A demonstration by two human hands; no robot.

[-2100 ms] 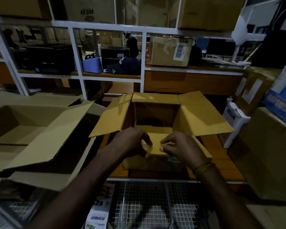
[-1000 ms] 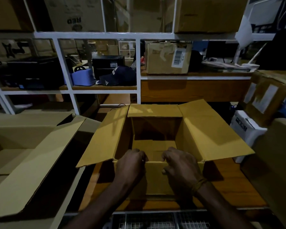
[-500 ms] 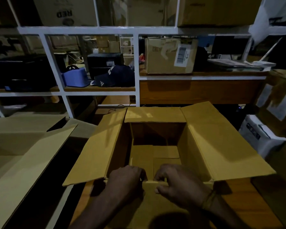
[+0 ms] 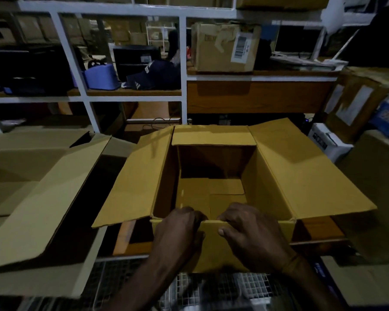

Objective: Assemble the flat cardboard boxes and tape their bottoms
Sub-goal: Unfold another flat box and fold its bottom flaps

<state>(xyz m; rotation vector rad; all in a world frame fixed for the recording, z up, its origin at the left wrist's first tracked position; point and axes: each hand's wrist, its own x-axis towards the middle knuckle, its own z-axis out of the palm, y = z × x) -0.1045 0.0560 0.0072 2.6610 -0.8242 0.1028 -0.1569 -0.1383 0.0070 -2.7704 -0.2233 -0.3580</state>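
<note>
Cardboard box (image 4: 213,176), upright on table (image 4: 319,230): both hands, left hand (image 4: 177,230) and right hand (image 4: 249,232), grip the 6 o'clock near flap (image 4: 211,241); crease it fully outward, evenly.

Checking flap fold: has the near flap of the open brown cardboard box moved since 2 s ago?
Yes. The near flap went from folded inward over the box floor to folded out and down the front, both hands gripping its edge.

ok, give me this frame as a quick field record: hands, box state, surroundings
left hand: grips near top edge of box, fingers curled over rim
right hand: grips same edge, thumb outside
cardboard box: upright, open top, side and far flaps splayed outward
box floor: bottom flaps folded in; tape cannot be seen
support: wooden table
left of it: second open box
behind: white shelving, navy cap
</note>
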